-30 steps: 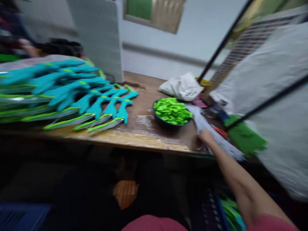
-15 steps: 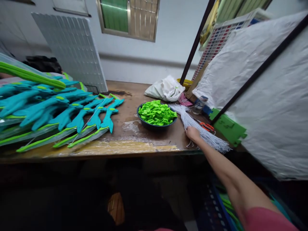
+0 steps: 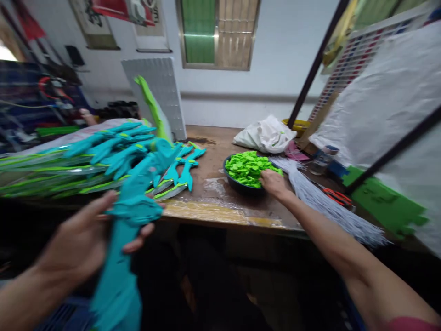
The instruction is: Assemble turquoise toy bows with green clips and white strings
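Note:
My left hand (image 3: 81, 241) grips a teal foam toy sword (image 3: 132, 216) by its handle near the table's front edge; its green-edged blade points up and away. My right hand (image 3: 274, 183) rests on the right rim of a dark bowl (image 3: 237, 183) heaped with bright green foam pieces (image 3: 248, 166), fingers curled over them; whether it holds a piece is hidden. A bundle of white cords (image 3: 324, 202) lies just right of that hand.
A pile of teal and green toy swords (image 3: 86, 158) covers the left of the wooden table (image 3: 213, 202). A white plastic bag (image 3: 265, 134), orange scissors (image 3: 336, 196), a green foam sheet (image 3: 386, 202) and a small jar (image 3: 324, 157) sit at the right. A grey panel (image 3: 161, 92) leans on the wall.
My right hand left the white cord bundle and moved left onto the bowl of green pieces. My left hand came into view holding a teal sword.

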`<state>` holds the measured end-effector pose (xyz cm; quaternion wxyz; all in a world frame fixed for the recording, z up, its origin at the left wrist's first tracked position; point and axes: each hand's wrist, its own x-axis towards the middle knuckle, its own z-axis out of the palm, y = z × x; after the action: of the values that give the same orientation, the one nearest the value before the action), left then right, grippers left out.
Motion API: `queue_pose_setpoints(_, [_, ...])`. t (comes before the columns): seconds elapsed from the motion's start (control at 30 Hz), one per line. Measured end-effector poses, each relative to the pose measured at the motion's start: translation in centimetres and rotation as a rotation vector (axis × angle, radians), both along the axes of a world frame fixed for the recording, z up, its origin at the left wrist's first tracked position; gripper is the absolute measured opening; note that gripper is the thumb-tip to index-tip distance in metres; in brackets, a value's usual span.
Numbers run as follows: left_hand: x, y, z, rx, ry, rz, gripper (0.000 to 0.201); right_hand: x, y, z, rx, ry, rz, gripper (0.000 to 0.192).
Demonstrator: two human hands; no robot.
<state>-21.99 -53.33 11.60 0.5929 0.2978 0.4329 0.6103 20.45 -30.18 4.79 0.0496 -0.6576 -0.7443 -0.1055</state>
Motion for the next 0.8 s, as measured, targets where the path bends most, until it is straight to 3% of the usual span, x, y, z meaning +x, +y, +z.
queue_pose_setpoints(0.1, [1.9, 0.4, -1.9, -0.063, -0.049, -0.267, 0.043, 0.1, 0.4, -0.1, -0.005, 0.001, 0.017, 0.021])
queue_pose_setpoints(0.27, [3.7, 0.7, -5.6, -0.067, -0.223, -0.285, 0.041, 2.2, 0.6, -0.7, 0.010, 0.085, 0.075, 0.015])
queue_pose_setpoints(0.37, [3.6, 0.3, -6.8, -0.071, -0.209, -0.246, 0.041, 3.4, 1.0, -1.1, 0.062, 0.218, 0.089, 0.013])
queue_pose_setpoints(0.5, [3.7, -0.3, -6.8, -0.124, -0.113, -0.148, 0.031, 4.3, 1.7, -1.3, 0.127, 0.461, 0.125, 0.012])
queue_pose_setpoints(0.63, [4.5, -1.2, -6.0, -0.172, 0.031, -0.146, 0.028, 4.4, 2.0, -1.7, 0.173, 0.708, 0.136, 0.014])
queue_pose_setpoints(0.8, [5.3, -2.0, -5.6, -0.215, 0.147, -0.106, 0.031, 4.5, 3.0, -2.6, 0.112, 0.988, 0.097, 0.026])
